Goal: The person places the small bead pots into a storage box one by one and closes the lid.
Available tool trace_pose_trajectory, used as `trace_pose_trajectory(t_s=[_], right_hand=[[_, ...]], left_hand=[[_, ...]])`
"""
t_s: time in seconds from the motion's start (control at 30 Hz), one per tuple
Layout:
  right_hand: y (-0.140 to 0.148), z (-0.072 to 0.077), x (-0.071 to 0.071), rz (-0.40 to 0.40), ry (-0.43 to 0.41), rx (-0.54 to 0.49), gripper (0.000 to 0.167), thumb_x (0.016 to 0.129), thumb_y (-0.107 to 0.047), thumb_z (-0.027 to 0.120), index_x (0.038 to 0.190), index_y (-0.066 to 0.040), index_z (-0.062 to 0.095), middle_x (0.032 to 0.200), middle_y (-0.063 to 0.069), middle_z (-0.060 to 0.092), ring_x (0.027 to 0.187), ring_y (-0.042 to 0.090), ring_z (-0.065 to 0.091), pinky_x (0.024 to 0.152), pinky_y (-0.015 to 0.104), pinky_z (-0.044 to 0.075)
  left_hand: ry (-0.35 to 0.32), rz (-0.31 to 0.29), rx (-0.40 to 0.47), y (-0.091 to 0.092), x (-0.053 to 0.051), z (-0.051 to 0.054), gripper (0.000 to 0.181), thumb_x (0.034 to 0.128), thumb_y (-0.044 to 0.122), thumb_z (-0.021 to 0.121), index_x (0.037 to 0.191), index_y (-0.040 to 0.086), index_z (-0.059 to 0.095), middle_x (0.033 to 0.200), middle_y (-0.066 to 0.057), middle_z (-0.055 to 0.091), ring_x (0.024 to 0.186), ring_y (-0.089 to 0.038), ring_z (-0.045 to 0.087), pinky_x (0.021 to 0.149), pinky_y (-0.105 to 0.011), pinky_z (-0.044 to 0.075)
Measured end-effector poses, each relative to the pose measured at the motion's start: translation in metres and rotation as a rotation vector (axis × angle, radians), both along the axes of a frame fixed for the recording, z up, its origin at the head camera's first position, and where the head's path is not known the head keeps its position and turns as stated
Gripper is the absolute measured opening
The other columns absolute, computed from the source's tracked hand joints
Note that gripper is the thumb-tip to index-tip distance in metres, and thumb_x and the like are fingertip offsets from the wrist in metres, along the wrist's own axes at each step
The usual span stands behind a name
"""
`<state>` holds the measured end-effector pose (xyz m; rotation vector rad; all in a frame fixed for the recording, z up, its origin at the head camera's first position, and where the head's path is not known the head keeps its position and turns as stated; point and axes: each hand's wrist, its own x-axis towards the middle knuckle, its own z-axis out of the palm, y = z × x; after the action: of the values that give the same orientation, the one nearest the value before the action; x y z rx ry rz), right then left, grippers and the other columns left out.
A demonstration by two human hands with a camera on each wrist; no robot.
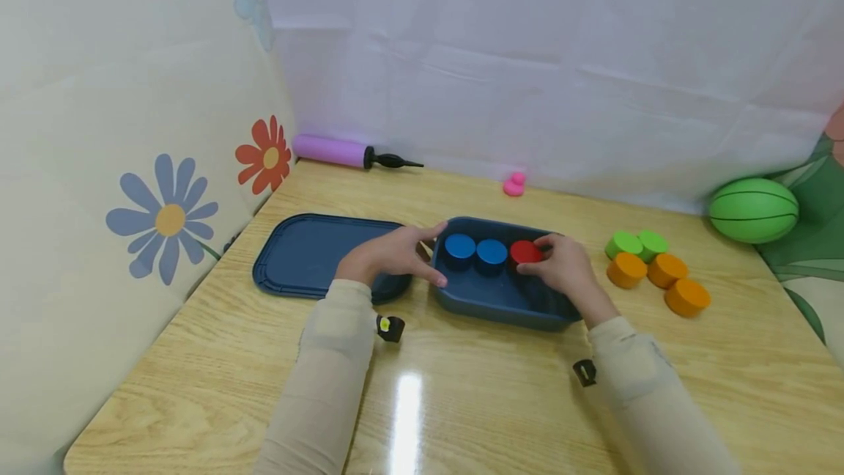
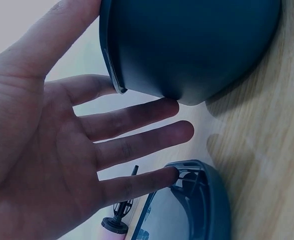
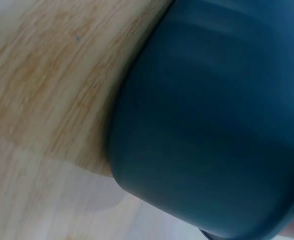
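A dark blue rectangular box (image 1: 504,314) stands on the table with its top uncovered. Inside, along the far side, two blue round blocks (image 1: 459,246) sit side by side, and a red round block (image 1: 524,251) is to their right. My right hand (image 1: 565,266) reaches over the box's right end and pinches the red block between thumb and fingers. At the left end, my left hand (image 1: 398,253) touches the box with fingers extended; in the left wrist view its thumb and index finger lie at the rim. The right wrist view shows mostly the box's outer wall (image 3: 207,115).
A dark blue lid (image 1: 316,248) lies left of the box. Two green round blocks (image 1: 623,244) and three orange ones (image 1: 688,297) stand to the right, near a green ball (image 1: 754,210). Along the back lie a purple hand pump (image 1: 332,151) and a small pink toy (image 1: 514,184).
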<state>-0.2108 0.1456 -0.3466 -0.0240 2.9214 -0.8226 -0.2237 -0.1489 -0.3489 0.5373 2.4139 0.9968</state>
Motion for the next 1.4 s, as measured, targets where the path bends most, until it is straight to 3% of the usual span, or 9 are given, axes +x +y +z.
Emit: trace_pose_trajectory(t_s=[0.37,1.03,1.27,1.4], right_hand=[[-0.002,-0.002,-0.003,-0.031,-0.042,0.005,0.061,0.087,-0.028,0.08,0.135,0.004,0.059,0.124,0.026,0.067,0.107,0.035,0.065,0.093,0.044,0.054],[-0.002,-0.007,-0.003,-0.03,-0.027,0.065,0.064,0.088,-0.034,0.079,0.137,0.001,0.059,0.125,0.024,0.068,0.109,0.033,0.065,0.097,0.046,0.053],[0.002,-0.004,0.0,-0.059,-0.023,-0.02,0.066,0.089,-0.036,0.078,0.139,0.001,0.055,0.128,0.026,0.065,0.112,0.038,0.063,0.096,0.047,0.055],[0.008,-0.002,0.004,-0.066,0.024,-0.079,0.065,0.089,-0.039,0.078,0.138,-0.002,0.056,0.13,0.026,0.064,0.117,0.039,0.062,0.098,0.049,0.054]], left_hand=[[0.002,0.0,-0.007,0.001,0.001,0.001,0.109,0.0819,0.038,0.085,0.163,0.029,0.013,0.158,-0.011,0.041,0.126,-0.026,0.057,0.111,-0.047,0.045],[0.003,-0.001,0.002,0.002,0.0,0.0,0.108,0.0824,0.037,0.085,0.163,0.028,0.013,0.158,-0.011,0.041,0.126,-0.026,0.057,0.11,-0.047,0.046],[0.003,-0.002,0.004,0.0,-0.001,-0.001,0.108,0.0822,0.038,0.085,0.163,0.029,0.013,0.158,-0.011,0.041,0.126,-0.026,0.056,0.11,-0.046,0.046],[0.002,0.0,0.005,0.0,-0.001,-0.001,0.108,0.0822,0.038,0.085,0.163,0.029,0.013,0.158,-0.011,0.041,0.127,-0.026,0.056,0.11,-0.046,0.046]])
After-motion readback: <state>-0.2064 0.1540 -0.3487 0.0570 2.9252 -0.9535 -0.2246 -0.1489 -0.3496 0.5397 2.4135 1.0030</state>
